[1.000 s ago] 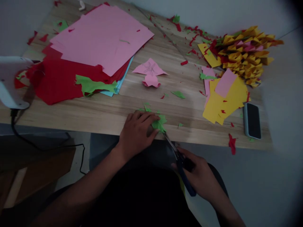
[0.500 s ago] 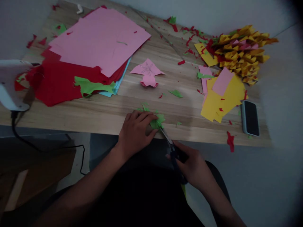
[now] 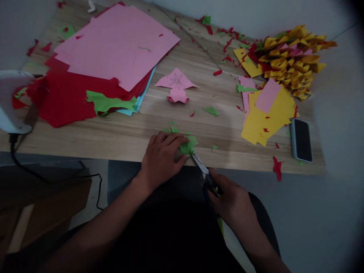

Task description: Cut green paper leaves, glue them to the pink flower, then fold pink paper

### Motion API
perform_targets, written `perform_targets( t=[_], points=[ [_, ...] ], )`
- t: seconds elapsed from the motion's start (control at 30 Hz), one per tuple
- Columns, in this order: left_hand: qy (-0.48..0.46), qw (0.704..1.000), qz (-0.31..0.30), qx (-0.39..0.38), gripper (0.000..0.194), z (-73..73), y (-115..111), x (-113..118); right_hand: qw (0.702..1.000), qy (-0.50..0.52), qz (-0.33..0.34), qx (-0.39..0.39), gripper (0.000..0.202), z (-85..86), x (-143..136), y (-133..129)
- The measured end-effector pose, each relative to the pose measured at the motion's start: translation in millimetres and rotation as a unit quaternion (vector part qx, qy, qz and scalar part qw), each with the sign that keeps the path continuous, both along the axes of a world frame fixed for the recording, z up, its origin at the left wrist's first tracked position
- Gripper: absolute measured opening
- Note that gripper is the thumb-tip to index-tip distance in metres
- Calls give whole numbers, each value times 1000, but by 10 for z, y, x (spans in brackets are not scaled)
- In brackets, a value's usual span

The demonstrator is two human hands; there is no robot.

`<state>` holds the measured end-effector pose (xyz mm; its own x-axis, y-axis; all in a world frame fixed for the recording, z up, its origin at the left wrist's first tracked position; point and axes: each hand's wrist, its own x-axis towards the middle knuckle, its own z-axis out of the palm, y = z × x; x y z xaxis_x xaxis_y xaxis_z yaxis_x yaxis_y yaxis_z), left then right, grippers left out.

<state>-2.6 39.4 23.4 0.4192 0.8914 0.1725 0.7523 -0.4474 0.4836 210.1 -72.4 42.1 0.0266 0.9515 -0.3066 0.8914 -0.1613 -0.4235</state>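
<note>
Near the table's front edge, my left hand point(image 3: 163, 159) pinches a small piece of green paper point(image 3: 190, 145) between thumb and fingers. My right hand point(image 3: 231, 195) grips a pair of scissors point(image 3: 201, 163) with dark handles, its fingers wrapped around them. The blade tips touch the lower edge of the green paper, beside my left thumb. Several green scraps point(image 3: 172, 127) lie just beyond my left fingers. Farther back rests a pink paper cutout point(image 3: 176, 83) with a pencilled star shape on its wider part.
Pink sheets point(image 3: 119, 45) and red paper point(image 3: 68, 96) are stacked at left, near a white corded tool point(image 3: 13, 100). At right are yellow paper pieces point(image 3: 257, 121), a phone point(image 3: 302, 140) and a folded yellow paper construction point(image 3: 290, 62). Red and green scraps are strewn about.
The scissors' handles have drawn closer together as my right hand closed on them. My left hand keeps its hold on the green paper. The view has shifted slightly.
</note>
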Motion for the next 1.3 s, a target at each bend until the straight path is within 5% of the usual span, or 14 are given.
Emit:
perform_targets(
  t=[0.67, 1.03, 1.2, 1.3],
  points=[
    [5, 1000, 3, -16, 40, 24, -6, 2, 996, -12, 52, 73, 45, -81, 13, -75],
    [2, 1000, -4, -4, 39, -12, 7, -11, 995, 19, 12, 96, 36, -132, 101, -117],
    [-10, 1000, -19, 18, 22, -56, -3, -44, 997, 16, -29, 67, 48, -35, 185, -58],
    [-94, 995, -24, 32, 12, -84, 6, -81, 998, 31, -32, 50, 51, 5, 303, -32]
  ],
)
